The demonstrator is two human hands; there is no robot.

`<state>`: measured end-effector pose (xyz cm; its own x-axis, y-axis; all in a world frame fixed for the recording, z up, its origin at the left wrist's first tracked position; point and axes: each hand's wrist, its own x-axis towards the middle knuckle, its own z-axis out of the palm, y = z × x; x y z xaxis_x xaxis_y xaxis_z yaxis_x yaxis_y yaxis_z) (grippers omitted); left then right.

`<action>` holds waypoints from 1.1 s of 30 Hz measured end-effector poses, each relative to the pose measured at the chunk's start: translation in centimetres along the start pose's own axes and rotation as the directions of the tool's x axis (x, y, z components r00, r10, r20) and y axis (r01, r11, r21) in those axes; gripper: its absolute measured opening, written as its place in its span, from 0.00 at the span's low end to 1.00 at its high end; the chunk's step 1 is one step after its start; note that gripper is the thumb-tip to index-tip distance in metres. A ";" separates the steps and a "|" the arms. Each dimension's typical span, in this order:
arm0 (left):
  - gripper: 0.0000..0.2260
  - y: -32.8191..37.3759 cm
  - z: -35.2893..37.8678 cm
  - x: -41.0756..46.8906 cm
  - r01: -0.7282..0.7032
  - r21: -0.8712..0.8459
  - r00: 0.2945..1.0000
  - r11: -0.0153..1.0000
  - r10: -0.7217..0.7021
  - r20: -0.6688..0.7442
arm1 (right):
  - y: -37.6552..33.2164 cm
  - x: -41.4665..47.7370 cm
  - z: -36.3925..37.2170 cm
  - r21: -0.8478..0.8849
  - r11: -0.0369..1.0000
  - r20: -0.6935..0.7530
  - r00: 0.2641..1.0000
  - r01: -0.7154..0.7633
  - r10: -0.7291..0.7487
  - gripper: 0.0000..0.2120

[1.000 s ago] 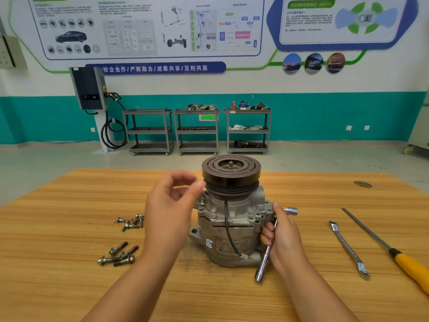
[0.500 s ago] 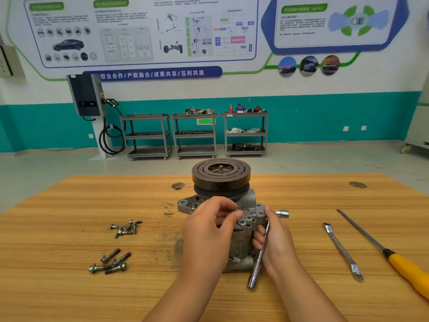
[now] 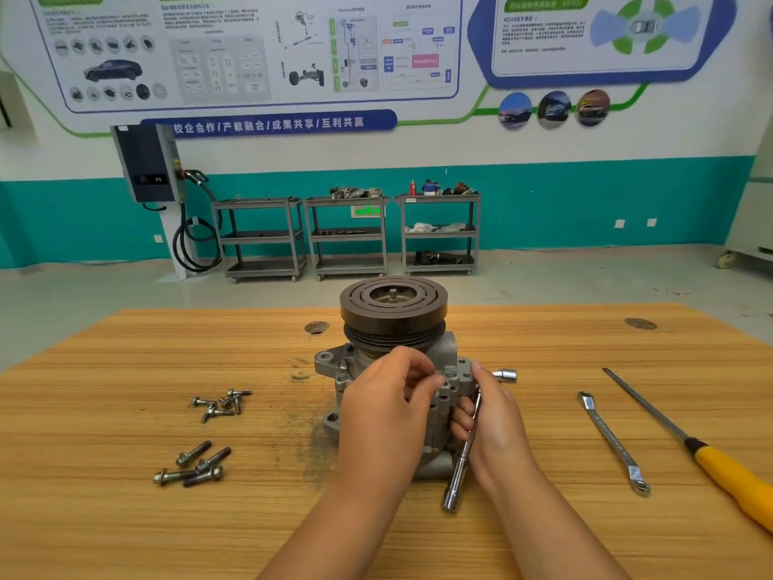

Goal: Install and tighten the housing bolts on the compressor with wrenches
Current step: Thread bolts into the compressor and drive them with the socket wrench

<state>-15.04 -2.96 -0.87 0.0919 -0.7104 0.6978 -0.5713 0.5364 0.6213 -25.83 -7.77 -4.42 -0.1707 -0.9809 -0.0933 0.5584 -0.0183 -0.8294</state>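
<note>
A: Compressor?
B: Centre of the table, pulley up. Left hand covers its front, fingers curled at the housing (pinching a bolt? can't tell); right hand grips a wrench beside it.
A: Around?
B: Bolts left; spanner, screwdriver right.

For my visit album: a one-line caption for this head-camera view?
Left hand works at the compressor housing while right hand grips a socket wrench beside it.

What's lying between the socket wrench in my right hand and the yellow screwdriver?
A flat silver wrench, alone on the table, touching neither; the head view shows it.
</note>
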 end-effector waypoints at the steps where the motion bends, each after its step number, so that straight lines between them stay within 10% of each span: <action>1: 0.04 0.0 0.0 -0.1 -0.010 0.025 1.000 1.000 0.009 0.027 | 0.0 0.0 0.0 -0.002 1.000 0.002 1.000 0.000 0.000 0.14; 13: 0.10 0.6 -0.5 -0.1 0.080 0.068 0.990 0.994 -0.087 0.108 | -2.9 -0.3 -0.4 0.168 0.956 -0.153 0.965 0.240 -0.215 0.13; 18: 0.11 0.6 -0.7 0.2 0.132 0.100 0.979 0.986 -0.145 0.142 | -7.0 -2.0 1.2 0.364 0.853 0.090 0.898 0.374 -0.431 0.14; 27: 0.11 0.9 -0.4 -0.2 0.209 0.086 0.973 0.974 -0.215 0.079 | -8.7 -3.2 6.7 0.080 0.740 0.458 0.634 0.668 -0.622 0.10; 33: 0.12 0.8 -0.3 -0.3 0.222 0.063 0.971 0.973 -0.227 0.071 | -8.3 -2.6 7.2 -0.047 0.732 0.515 0.645 0.679 -0.565 0.09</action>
<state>-15.27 -2.15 -0.49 0.1606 -0.8442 0.5114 -0.5871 0.3349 0.7370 -24.17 -6.42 6.67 -0.0071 -0.7217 0.6922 0.2547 -0.6707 -0.6966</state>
